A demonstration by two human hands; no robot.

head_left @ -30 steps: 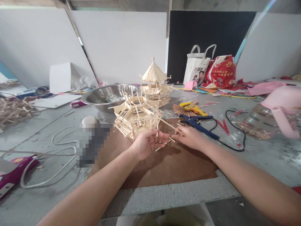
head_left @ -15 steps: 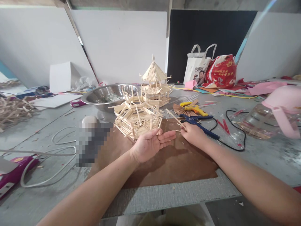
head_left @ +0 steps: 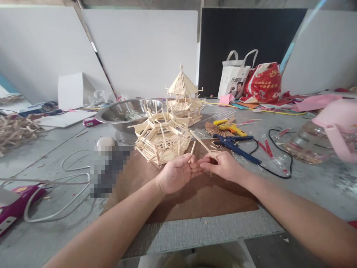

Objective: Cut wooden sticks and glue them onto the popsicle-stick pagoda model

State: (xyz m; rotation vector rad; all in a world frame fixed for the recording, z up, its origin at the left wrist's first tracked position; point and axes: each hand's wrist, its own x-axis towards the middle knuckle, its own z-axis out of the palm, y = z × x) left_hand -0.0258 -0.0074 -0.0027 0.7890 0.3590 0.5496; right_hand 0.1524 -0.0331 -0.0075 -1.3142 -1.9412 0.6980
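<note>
My left hand [head_left: 178, 173] is palm up just in front of a half-built wooden stick model [head_left: 161, 136] and pinches a short wooden stick [head_left: 192, 149] that stands upright. My right hand [head_left: 223, 165] meets its fingertips and pinches a longer thin stick [head_left: 203, 144] that slants up and left toward the model. Both hands hover over a brown mat [head_left: 200, 193]. A finished stick pagoda [head_left: 183, 97] stands behind the model.
A steel bowl [head_left: 125, 111] sits at the back left. A yellow glue gun [head_left: 228, 128], blue cutters [head_left: 237, 147] and a black cord [head_left: 276, 156] lie right of the mat. A pink-lidded jar [head_left: 326, 137] lies far right, bags [head_left: 251, 82] at the back, white cable [head_left: 69, 175] left.
My left hand went from flat and open to pinching the short stick. My right hand moved left with the long stick until its fingers met the left hand's.
</note>
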